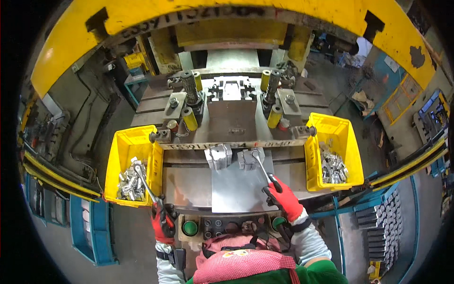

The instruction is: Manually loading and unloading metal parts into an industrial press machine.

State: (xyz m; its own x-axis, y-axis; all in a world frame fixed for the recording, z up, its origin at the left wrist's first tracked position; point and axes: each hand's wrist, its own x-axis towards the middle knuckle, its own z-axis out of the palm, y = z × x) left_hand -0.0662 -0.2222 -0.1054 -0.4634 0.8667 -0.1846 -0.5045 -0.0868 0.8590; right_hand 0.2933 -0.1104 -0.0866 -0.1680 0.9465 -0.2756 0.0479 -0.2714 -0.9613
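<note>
My left hand (164, 220), in a red glove with dark fingers, is closed round a slim metal rod with a rounded tip (144, 181). That tip is over the small metal parts (131, 183) in the left yellow bin (113, 165). Gloved the same way, my right hand (283, 195) grips a similar metal rod (263, 169). Its round end lies over a stack of flat metal pieces (246, 161) on the press's front ledge; contact is hard to tell. Beside it stands another metal stack (218, 157). A bare metal sheet (236, 189) lies under and in front of the stacks.
Ahead is the press die (231, 116), with yellow posts (189, 118) and a bright metal piece (231, 88) in it. A right yellow bin (352, 151) holds metal parts. Green buttons (190, 228) sit on a panel near my body. Blue racks (97, 232) stand at both sides.
</note>
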